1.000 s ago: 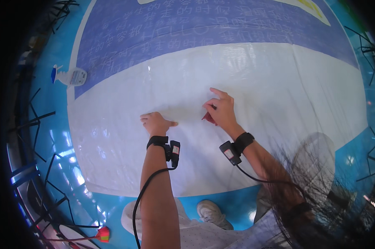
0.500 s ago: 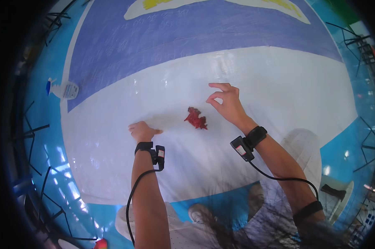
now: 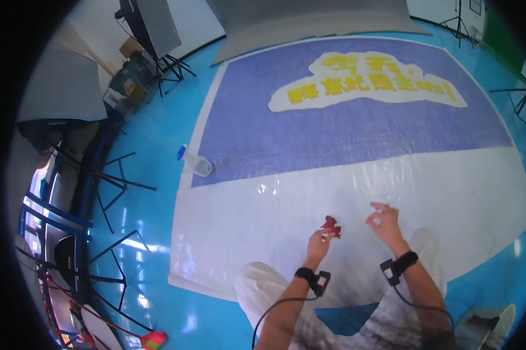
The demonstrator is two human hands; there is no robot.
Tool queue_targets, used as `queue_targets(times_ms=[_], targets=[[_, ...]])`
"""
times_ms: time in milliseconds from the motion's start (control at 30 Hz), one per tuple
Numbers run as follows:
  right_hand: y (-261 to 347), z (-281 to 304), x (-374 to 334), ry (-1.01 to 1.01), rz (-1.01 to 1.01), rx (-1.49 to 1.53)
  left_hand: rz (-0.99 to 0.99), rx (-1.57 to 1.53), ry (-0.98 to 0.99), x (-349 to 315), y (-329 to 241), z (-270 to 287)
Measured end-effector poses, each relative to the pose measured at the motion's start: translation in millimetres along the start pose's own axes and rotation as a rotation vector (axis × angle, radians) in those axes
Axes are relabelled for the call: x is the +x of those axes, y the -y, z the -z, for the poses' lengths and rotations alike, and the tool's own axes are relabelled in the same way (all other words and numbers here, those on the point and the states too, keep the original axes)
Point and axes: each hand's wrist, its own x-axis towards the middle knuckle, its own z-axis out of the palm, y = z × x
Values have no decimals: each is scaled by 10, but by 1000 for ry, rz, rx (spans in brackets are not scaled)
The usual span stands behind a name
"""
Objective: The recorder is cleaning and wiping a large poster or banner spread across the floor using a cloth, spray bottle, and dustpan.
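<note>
A small ragged, crumpled dark red piece (image 3: 331, 225) is at my left hand's fingertips, above the white part of the sheet; its kind is unclear. The fingers of my left hand (image 3: 317, 245) are pinched on its lower edge. To the right, apart from the red piece, my right hand (image 3: 386, 225) hovers with thumb and forefinger curled into a ring, tips together, while another finger reaches forward. Anything between those tips is too small to see. Black straps with small cabled devices circle both wrists.
A large white and purple sheet (image 3: 263, 213) with yellow lettering covers the blue floor (image 3: 158, 221). The spray bottle (image 3: 196, 162) with a blue top lies at its left edge. Black tripod stands (image 3: 120, 185) are on the left. My legs in pale trousers flank my arms.
The view has tilted up, showing more of the room. My left hand has moved right to the red piece and taken hold of it. My right hand keeps its ring shape.
</note>
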Motion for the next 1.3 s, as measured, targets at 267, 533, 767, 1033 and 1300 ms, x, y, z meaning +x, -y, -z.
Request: queue_targets(times_ms=[267,533,767,1033,1300], targets=[[98,-417,-314,76,30,141,-20,-305,346,22,-564,9],[328,-30,-249,-27,122,81,-134,-266,584,137,-803,131],[78,477,-794,-241,45,107,-45,-190,876,-50,-1367,-296],[-66,566,-682,-107,-44,219,-78,-220,873,57,-1439,-348],[483,247,-193,115,132,351,-9,-534,612,-162,-942,178]])
